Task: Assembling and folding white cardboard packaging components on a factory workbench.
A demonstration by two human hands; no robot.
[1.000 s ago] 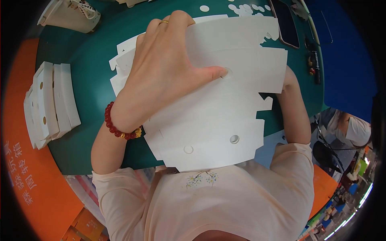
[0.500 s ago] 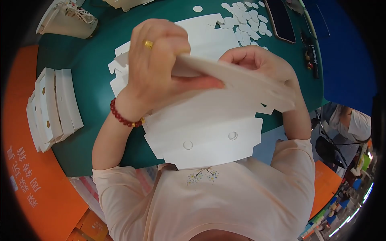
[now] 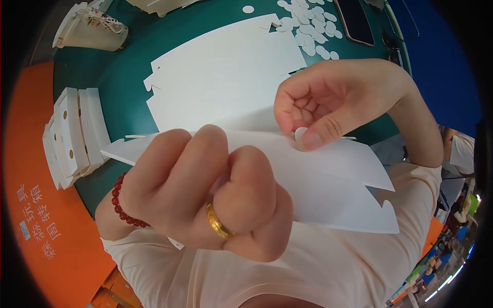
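Observation:
A die-cut white cardboard sheet (image 3: 339, 177) is raised and tilted in front of me. My left hand (image 3: 205, 195), with a gold ring and a red bead bracelet, has its fingers curled around the sheet's left part; the grip itself is partly hidden behind the knuckles. Between thumb and fingers my right hand (image 3: 341, 100) pinches a small white cardboard disc (image 3: 301, 135) at the sheet's upper surface. Whether the disc is still attached to the sheet I cannot tell. Behind, another white cardboard blank (image 3: 226, 72) lies flat on the green table.
Loose white discs (image 3: 310, 25) are scattered at the far right of the green table (image 3: 126, 97), beside a phone (image 3: 355, 21). Folded white pieces with round holes (image 3: 74, 136) stand at the left. A lidded cup (image 3: 92, 31) stands far left, above an orange box (image 3: 31, 154).
The held sheet has turned and come nearer to me. My left hand has moved down in front of it; my right hand now shows a disc in its pinch.

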